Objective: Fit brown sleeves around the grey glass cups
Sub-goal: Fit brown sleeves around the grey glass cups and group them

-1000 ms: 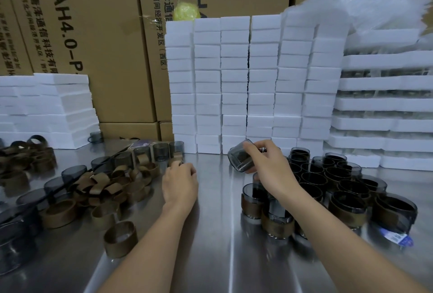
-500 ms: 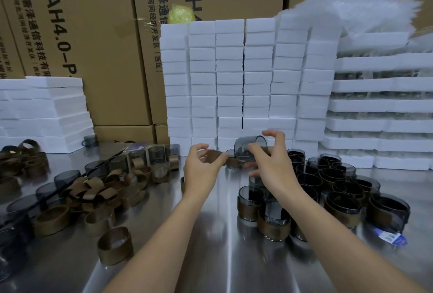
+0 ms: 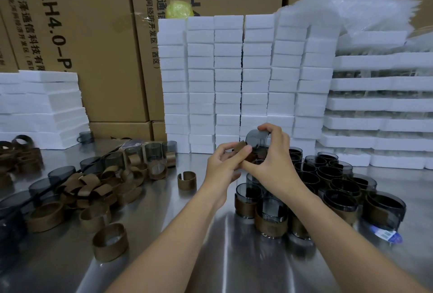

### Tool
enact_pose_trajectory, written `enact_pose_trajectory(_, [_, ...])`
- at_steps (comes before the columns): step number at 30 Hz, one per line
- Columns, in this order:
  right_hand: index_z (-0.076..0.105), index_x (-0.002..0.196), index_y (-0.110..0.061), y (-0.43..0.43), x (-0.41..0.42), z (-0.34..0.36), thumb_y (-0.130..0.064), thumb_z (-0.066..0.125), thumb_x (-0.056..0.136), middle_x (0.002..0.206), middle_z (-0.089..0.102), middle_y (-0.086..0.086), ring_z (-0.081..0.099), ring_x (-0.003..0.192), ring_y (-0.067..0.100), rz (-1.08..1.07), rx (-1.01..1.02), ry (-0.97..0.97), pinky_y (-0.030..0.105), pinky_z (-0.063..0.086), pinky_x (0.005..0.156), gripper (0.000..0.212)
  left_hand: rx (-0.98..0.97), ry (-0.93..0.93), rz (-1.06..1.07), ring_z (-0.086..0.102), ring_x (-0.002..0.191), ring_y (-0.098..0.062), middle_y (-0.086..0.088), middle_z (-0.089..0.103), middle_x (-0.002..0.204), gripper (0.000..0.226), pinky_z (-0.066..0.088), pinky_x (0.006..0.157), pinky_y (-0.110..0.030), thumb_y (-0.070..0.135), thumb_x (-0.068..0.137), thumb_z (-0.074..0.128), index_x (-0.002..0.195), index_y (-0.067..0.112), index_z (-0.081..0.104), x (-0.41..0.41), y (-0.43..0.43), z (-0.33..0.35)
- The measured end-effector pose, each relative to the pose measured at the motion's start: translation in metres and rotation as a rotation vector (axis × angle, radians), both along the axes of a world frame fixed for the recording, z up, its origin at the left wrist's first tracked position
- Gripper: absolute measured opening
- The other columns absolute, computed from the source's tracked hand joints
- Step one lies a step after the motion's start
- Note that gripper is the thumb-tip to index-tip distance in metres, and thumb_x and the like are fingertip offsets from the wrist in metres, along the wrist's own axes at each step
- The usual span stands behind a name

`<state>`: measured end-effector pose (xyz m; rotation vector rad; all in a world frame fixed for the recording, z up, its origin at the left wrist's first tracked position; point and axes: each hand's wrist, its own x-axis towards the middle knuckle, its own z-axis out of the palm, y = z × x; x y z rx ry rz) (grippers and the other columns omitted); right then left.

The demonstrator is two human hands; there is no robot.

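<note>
Tilting translucent grey cup (image 3: 256,139) in right hand (image 3: 274,166), brown sleeve (image 3: 239,147) touching.

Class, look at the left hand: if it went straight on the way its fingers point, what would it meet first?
Most likely the grey glass cup gripped by the right hand. The left hand pinches a brown sleeve right beside that cup, though depth is hard to judge from this one view.

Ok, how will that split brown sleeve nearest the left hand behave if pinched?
Probably light and bendy: the brown sleeve is a thin band with a split, so pinching likely squashes it. Upright on the shiny table, it may slide rather than roll.
</note>
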<state>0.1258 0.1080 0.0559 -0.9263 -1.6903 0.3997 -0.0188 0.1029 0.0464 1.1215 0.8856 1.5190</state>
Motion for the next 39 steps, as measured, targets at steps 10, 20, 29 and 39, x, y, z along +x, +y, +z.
enact_pose_trajectory(10, [0.044,0.12,-0.05,-0.004,0.005,0.004,-0.051,0.097,0.067,0.121,0.052,-0.014,0.054,0.107,-0.015,-0.128,0.045,0.075,0.013,0.045,0.08,0.075,0.034,0.049,-0.106,0.08,0.108,-0.017,0.001,0.082,0.119,0.03,0.06,0.084,-0.024,0.049,0.103,0.069,0.127,0.033,0.079,-0.005,-0.004,0.01])
enact_pose_trajectory(20, [0.055,0.111,-0.039,-0.011,-0.006,0.004,-0.047,0.097,0.066,0.1,0.075,-0.007,0.075,0.094,0.013,-0.011,0.021,0.118,0.048,0.063,0.086,0.062,-0.093,0.125,-0.062,0.074,0.078,-0.008,0.006,0.083,0.098,0.051,0.054,0.084,-0.029,0.078,0.088,0.07,0.105,0.033,0.087,-0.006,-0.004,0.018])
enact_pose_trajectory(29, [0.049,0.135,-0.052,-0.009,0.001,-0.005,-0.062,0.089,0.073,0.119,0.07,-0.024,0.071,0.11,0.001,0.043,0.048,0.097,0.028,0.054,0.091,0.075,-0.151,0.131,-0.178,0.078,0.082,-0.016,-0.006,0.084,0.109,0.054,0.056,0.088,-0.034,0.07,0.079,0.082,0.113,0.028,0.082,-0.016,-0.004,0.027])
enact_pose_trajectory(39, [0.047,0.142,-0.046,-0.011,0.006,-0.006,-0.067,0.08,0.081,0.123,0.069,-0.032,0.069,0.115,-0.005,0.086,0.044,0.059,0.014,0.049,0.094,0.073,-0.172,0.221,-0.217,0.079,0.082,-0.016,-0.005,0.081,0.095,0.04,0.058,0.089,-0.035,0.067,0.075,0.087,0.095,0.032,0.087,-0.025,-0.003,0.037])
